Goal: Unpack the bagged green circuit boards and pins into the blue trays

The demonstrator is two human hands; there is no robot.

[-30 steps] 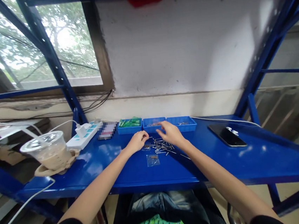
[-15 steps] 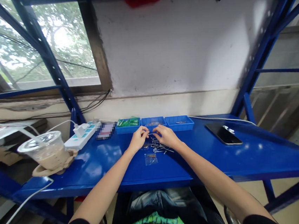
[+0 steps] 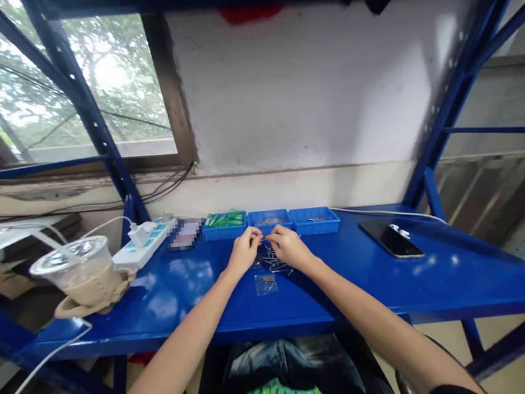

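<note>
Above a loose pile of thin metal pins, my left hand and my right hand meet almost fingertip to fingertip. Both are closed in a pinch, and whatever small thing lies between the fingers is too small to name. A small clear bag with brass-coloured pieces lies in front of the pile. Behind my hands stand three blue trays: the left one holds green packets, the middle one holds small items I cannot make out, and the right one holds a few metal pins.
A plastic cup in a carton holder and a white power strip stand at the left. A blurred flat object lies beside the strip. At the right, a dark phone has white earbuds on it.
My right hand has moved slightly inward and its fingers are closer together, covering more of the pile. The view has tilted slightly upward.
</note>
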